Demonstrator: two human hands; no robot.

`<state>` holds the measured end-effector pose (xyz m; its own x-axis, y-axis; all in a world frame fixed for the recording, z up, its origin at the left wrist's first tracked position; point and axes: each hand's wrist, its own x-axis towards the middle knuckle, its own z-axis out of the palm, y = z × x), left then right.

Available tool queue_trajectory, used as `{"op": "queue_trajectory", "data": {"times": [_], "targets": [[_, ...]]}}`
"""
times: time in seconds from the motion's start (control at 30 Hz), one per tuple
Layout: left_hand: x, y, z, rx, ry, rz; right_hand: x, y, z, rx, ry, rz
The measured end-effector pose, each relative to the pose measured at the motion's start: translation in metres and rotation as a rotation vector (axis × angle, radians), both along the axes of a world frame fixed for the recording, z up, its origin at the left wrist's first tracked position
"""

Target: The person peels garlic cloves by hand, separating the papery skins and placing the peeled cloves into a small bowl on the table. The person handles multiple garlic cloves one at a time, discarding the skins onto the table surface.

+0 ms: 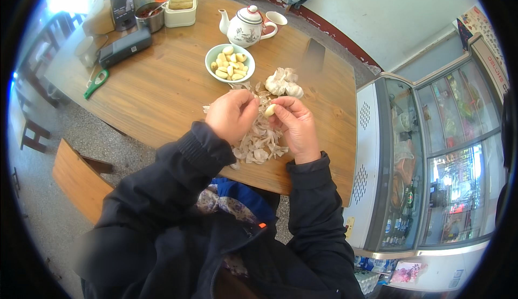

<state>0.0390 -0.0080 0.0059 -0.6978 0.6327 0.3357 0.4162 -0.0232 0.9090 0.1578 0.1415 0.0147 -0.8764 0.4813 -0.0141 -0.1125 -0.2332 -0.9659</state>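
Observation:
Between the thumb and fingers of my right hand is a pale, mostly bare garlic clove. My left hand hovers just left of it, fingers curled inward with the back of the hand towards me; whether it pinches a bit of skin cannot be seen. Below both hands a pile of papery garlic skins spreads over the wooden table. Beyond them stands a pale green bowl heaped with peeled garlic cloves. Whole garlic bulbs lie beyond my right hand.
A white teapot and a cup stand behind the bowl. At the far left are green-handled scissors, a dark case, a metal pot and a cream container. A glass-doored refrigerator borders the table's right side.

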Motion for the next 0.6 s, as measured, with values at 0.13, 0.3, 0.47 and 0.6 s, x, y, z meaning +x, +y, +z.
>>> {"op": "queue_trajectory", "data": {"times": [0.13, 0.3, 0.47, 0.6], "targets": [[0.001, 0.005, -0.005, 0.202, -0.027, 0.023, 0.000, 0.002, 0.000, -0.047, 0.035, 0.025], [-0.001, 0.001, 0.003, 0.161, -0.182, -0.200, 0.000, 0.004, -0.002, -0.045, 0.069, 0.029], [0.001, 0.005, 0.002, 0.184, -0.414, -0.316, -0.002, 0.002, -0.001, 0.028, 0.127, 0.031], [0.000, 0.007, -0.002, 0.212, -0.423, -0.306, -0.001, 0.004, -0.002, 0.034, 0.133, 0.061]]}}
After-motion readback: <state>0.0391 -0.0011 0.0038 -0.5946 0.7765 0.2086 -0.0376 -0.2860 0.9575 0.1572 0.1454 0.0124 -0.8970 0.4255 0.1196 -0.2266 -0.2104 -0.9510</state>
